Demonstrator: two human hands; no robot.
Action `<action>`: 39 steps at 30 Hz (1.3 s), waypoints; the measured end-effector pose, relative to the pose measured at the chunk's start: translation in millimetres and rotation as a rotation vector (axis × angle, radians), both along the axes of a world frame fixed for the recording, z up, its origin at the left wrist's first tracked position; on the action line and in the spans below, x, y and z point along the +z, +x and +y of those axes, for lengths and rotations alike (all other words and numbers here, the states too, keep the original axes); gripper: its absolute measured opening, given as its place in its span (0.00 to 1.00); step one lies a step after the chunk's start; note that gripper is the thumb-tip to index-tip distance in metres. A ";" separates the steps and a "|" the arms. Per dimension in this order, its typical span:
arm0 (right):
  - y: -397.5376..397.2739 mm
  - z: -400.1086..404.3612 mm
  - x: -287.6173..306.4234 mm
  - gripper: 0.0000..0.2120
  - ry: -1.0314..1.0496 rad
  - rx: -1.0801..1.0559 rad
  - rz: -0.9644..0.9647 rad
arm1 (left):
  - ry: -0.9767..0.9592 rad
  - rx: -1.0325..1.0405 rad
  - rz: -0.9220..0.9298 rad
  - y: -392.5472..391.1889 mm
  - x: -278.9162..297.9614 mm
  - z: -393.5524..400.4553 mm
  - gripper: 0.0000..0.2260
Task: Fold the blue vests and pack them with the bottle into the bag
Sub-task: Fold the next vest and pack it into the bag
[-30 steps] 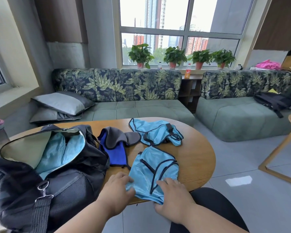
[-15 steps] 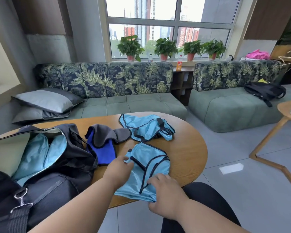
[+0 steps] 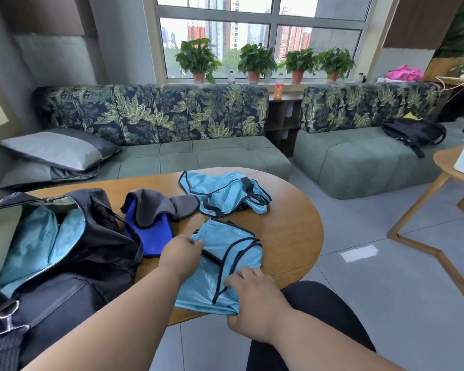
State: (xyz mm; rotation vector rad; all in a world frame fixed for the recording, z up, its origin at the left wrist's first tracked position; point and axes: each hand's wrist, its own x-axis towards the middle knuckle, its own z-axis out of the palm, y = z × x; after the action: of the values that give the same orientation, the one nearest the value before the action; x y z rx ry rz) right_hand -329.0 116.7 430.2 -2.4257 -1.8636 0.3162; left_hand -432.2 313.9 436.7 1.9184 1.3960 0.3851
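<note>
Fingers of both hands (image 3: 181, 254) (image 3: 252, 295) gripping the near vest (image 3: 225, 263); light-blue fabric inside the open bag (image 3: 102, 236).

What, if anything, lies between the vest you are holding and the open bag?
Only the dark blue and grey cloth lies on the table between the light blue vest and the open black bag; lifting over it looks easy.

Light-blue vest, black-trimmed (image 3: 225, 266): partly folded, gripped at both sides on the table edge. Second blue vest (image 3: 223, 192): crumpled, beyond the grip. Black bag (image 3: 65, 263): unzipped, left of the grip, blue-lined.
</note>
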 end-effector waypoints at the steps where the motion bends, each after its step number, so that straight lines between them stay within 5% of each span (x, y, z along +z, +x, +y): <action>1: 0.0 0.0 0.2 0.30 -0.001 0.006 -0.004 | 0.000 0.014 -0.011 -3.6 -0.1 -1.9 0.14; 7: -1.3 -0.7 -0.6 0.31 0.012 0.037 -0.013 | 0.004 -0.015 0.091 -24.5 -2.4 -3.4 0.10; 11: -2.4 -1.4 1.9 0.29 0.031 0.048 -0.008 | 0.035 -0.042 -0.018 -32.2 9.5 -15.3 0.14; 16: 0.0 -0.1 2.2 0.13 0.101 0.038 0.062 | 0.287 -0.396 0.107 -65.3 10.8 -41.3 0.12; 18: 0.3 1.5 5.0 0.06 0.139 0.014 0.085 | 0.285 -0.498 0.174 -79.2 7.8 -44.6 0.20; 22: -0.1 4.0 7.7 0.10 0.210 -0.062 0.201 | 0.228 -0.596 0.245 -103.2 2.6 -46.2 0.29; 26: -4.3 -1.5 16.4 0.11 0.242 -0.091 0.348 | 0.275 -0.537 0.227 -112.2 5.8 -43.8 0.10; 33: 2.8 -8.7 28.0 0.13 0.352 -0.279 1.011 | 0.164 -0.427 -0.094 -105.3 29.7 -49.2 0.02; 39: 21.3 11.9 15.9 0.10 0.355 -0.527 1.000 | 0.087 -0.246 -0.140 -73.5 35.2 -33.8 0.12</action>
State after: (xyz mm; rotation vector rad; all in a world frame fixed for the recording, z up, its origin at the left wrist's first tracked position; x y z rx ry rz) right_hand -307.7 128.6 446.1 -1.8386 -0.7549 0.8505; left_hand -505.7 280.1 471.9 2.0627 1.0544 0.4571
